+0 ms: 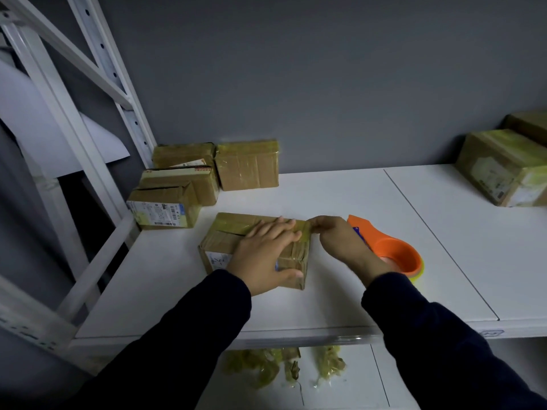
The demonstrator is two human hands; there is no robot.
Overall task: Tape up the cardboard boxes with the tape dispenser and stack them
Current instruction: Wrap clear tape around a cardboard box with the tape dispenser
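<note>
A cardboard box (233,229), wrapped in yellowish tape, lies on the white shelf (340,190) in front of me. My left hand (266,253) rests flat on its top, with the thumb hooked over the near side. My right hand (337,236) is at the box's far right top corner, fingertips pinched together on the tape there. The orange tape dispenser (396,255) lies on the shelf just right of my right wrist, partly hidden by it, with no hand on it.
Several taped boxes (177,184) are bunched at the back left against the grey wall, one (247,165) standing beside them. A larger box (503,170) sits at the far right. White rack uprights (118,93) rise at left. Crumpled tape scraps (266,368) lie on the lower shelf.
</note>
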